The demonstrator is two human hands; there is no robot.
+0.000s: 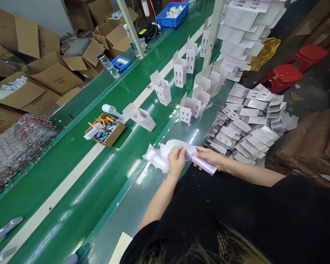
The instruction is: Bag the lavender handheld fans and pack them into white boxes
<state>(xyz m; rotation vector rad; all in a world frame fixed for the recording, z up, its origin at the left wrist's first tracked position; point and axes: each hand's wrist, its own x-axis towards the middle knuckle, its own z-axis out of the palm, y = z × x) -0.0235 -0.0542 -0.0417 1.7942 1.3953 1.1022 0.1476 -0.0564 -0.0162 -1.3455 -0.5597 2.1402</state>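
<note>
My right hand [207, 156] is wrapped round a lilac handheld device [204, 164] with a smooth, long handle and a rounded head end. My left hand [177, 160] is closed in a pinch beside that head end, on the edge of a translucent plastic bag [156, 156]. The crumpled bag spreads out behind and to the left of my left hand, over the grey table edge. My fingers partly hide the head of the device and the bag's edge.
Open white boxes [162, 90] stand along the green conveyor bench [118, 165]. A cardboard box [114, 135] holds small blue parts and orange-handled pliers [101, 121]. Flattened white cartons [249, 124] are piled at right, near red stools [282, 77]. A metal post [212, 36] rises from the bench.
</note>
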